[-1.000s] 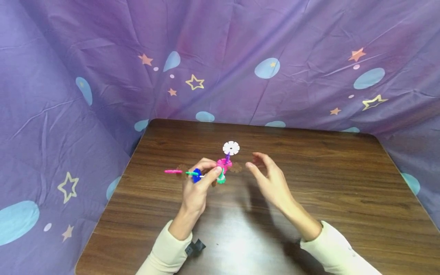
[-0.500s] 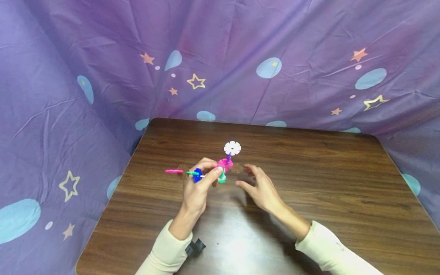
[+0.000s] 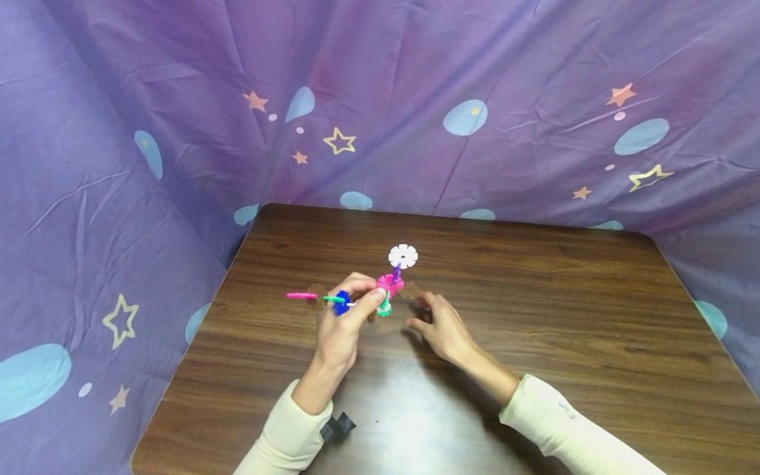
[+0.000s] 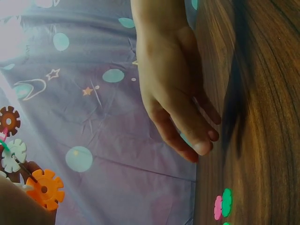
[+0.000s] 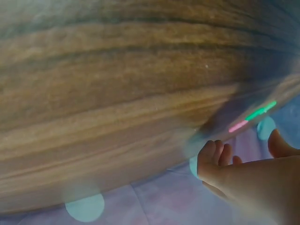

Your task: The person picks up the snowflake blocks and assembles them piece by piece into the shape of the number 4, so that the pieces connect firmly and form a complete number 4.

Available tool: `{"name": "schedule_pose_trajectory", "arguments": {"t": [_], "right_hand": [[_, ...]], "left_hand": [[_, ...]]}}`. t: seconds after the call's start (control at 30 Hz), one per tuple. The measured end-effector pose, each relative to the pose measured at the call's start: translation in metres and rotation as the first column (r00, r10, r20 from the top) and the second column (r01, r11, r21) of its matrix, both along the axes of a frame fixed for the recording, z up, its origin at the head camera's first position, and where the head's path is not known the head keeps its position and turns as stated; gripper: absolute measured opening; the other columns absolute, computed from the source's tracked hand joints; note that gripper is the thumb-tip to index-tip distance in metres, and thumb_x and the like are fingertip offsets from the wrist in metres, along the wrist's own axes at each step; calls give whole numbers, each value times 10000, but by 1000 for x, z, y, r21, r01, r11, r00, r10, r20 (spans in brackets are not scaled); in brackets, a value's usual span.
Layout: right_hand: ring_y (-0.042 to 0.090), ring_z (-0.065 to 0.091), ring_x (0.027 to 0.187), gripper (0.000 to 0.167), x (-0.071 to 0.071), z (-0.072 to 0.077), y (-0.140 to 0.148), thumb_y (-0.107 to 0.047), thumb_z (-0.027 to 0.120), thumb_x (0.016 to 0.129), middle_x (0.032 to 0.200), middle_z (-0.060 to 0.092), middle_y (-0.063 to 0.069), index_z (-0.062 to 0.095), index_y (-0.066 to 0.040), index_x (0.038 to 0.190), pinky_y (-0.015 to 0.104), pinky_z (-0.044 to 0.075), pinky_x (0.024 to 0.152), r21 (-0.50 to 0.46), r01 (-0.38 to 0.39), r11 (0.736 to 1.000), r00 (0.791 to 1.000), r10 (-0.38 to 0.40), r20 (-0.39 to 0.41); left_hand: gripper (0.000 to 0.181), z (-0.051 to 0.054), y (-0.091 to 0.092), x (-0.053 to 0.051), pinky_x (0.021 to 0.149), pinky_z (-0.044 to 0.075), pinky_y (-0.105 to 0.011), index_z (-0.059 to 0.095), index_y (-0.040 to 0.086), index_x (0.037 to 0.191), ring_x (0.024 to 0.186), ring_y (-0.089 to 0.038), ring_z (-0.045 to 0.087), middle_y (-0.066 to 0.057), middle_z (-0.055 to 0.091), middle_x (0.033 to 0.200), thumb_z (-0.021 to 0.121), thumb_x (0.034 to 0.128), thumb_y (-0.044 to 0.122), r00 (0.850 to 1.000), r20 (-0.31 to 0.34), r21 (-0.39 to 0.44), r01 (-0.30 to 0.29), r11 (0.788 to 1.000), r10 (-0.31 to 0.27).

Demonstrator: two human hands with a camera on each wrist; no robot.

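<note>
My left hand point(image 3: 341, 330) pinches a cluster of joined, notched plastic building discs between thumb and fingers. In the head view the cluster shows a pink disc point(image 3: 390, 285), a purple disc point(image 3: 396, 272), a white disc point(image 3: 403, 256) and a green disc point(image 3: 384, 309). A blue disc point(image 3: 341, 302) shows by the hand's other side, with a pink piece point(image 3: 301, 295) edge-on farther left. The left wrist view adds an orange disc point(image 4: 45, 189) and a brown disc point(image 4: 9, 121). Just right of the cluster, my right hand point(image 3: 445, 330) has bent, parted fingers and nothing visible in its grasp.
A dark wood-grain table point(image 3: 564, 316) lies under both hands. Purple patterned curtains point(image 3: 404, 99) stand behind it and along its sides. A black device point(image 3: 337, 427) sits at the left cuff. The left wrist view shows a green disc point(image 4: 227, 202) close to the table surface.
My right hand has come down and to the left, closer to the disc cluster, with its fingers bending more. My left hand keeps nearly the same place and grip.
</note>
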State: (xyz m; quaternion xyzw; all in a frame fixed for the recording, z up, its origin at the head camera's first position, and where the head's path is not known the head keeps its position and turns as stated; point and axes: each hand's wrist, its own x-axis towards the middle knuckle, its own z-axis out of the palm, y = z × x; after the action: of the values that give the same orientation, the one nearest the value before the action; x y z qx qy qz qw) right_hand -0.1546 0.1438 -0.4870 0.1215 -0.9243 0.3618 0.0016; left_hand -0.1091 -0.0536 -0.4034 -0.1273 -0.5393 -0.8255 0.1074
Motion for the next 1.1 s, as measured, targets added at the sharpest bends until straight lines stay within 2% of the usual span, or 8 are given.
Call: {"name": "schedule_pose_trajectory", "arguments": {"t": [0.2,0.33,0.43,0.6,0.73,0.93,1.1], "right_hand": [[346,647,1101,483,-3,-6,-4,-207,796,894,1183,682,178,623,-30,1310,551,532,1003,-8,8,1000,999,-7,31],[354,636,1094,435,-5,-9,-8,-169,809,874,1147,701,187,656,-4,1246,538,520,1001,-28,-7,1000,1000,7,0],[360,623,1091,428,-6,-11,-13,-168,818,863,1126,711,186,672,6,1226,531,510,997,-13,-10,1000,1000,10,-26],[354,603,1082,448,-9,-13,-22,-201,828,853,1127,715,172,689,3,1228,535,480,1004,23,-2,1000,1000,3,-25],[364,599,1098,420,-12,-13,-29,-207,834,846,1143,732,160,712,-26,1204,558,459,1013,37,-20,999,999,21,-31],[362,608,1060,346,-16,-17,-36,-209,848,826,1092,753,120,738,-72,1124,547,470,941,58,-25,998,996,30,-90],[386,598,1073,331,-17,-16,-42,-233,839,844,1095,774,114,739,-83,1122,539,452,943,63,-34,997,995,40,-90]], "left_hand": [[315,-1,0,-2,587,448,-174,751,236,901,722,-67,579,59,666,899,651,890,-62,1000,4,-2,2,1000,-2],[317,-1,0,-2,588,449,-176,753,231,900,726,-65,579,54,663,899,648,894,-67,1000,9,4,4,1000,-4],[319,-1,0,-2,587,451,-176,755,234,898,721,-62,582,57,662,899,644,893,-64,1000,15,3,6,1000,-7],[319,-2,1,-2,584,454,-179,753,237,896,710,-74,580,60,665,898,645,893,-63,1000,21,4,4,1000,-4],[324,-1,1,-2,584,450,-176,755,240,893,717,-63,571,69,665,897,644,890,-64,1000,19,8,5,1000,-5],[336,-2,0,-1,586,453,-178,757,250,894,730,-57,569,66,669,894,642,888,-66,1000,12,11,5,1000,-5],[346,-3,1,-1,588,454,-184,754,257,899,712,-60,572,64,667,886,643,885,-70,1000,19,19,6,1000,-6]]}}
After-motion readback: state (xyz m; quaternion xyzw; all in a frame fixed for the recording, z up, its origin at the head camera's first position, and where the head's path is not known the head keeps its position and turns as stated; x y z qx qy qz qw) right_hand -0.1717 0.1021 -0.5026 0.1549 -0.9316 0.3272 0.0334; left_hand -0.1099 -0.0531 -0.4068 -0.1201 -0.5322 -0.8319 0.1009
